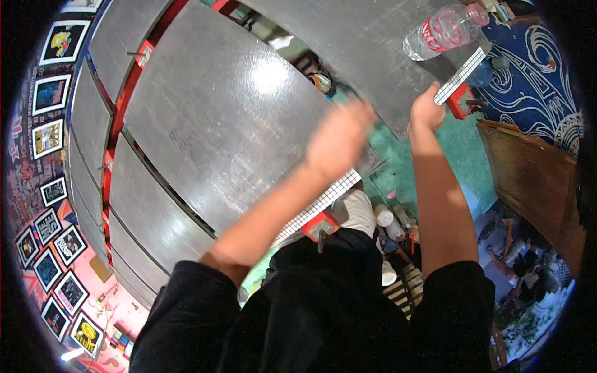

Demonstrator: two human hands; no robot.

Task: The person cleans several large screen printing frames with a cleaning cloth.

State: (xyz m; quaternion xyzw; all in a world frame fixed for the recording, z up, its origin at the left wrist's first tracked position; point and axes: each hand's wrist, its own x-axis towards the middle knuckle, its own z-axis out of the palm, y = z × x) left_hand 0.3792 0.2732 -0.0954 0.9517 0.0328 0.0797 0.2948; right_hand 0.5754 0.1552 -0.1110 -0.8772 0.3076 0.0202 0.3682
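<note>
Wide grey panels fan out in front of the person, w/ gaps btwn them, and both hands are up at the near ends. L hand [341, 138] is above the mid panel [217, 105], over by its R corner; it's badly blurred, fingers look bunched, but I can't tell how far they're closed or if anything's in them. R hand [428, 110] is at the near edge of the R panel [367, 50], right by the lower end of its checked strip [460, 76]. Its fingers look part curled there, but tips are hidden, so can't say if it's a real grip or just resting. That strip runs along the panel edge, w/ a red bracket [459, 102] just beside it. Mid panel has the same setup: near strip [326, 198] part under the L forearm, near bracket [318, 225] close to the person's lap. Handling-wise, panels look stiff, flat & prob. fairly heavy, smooth enough on top that a palm would slide; not fragile, I'd guess. Best hold is prob. the near edge or corner, thumb on top, fingers underneath, clear of the bracket. A bottle [444, 32], clear w/ red label, is on the R panel past the R hand; looks light & squashy, easiest taken round the middle, tho can't tell if it's upright or lying.
</note>
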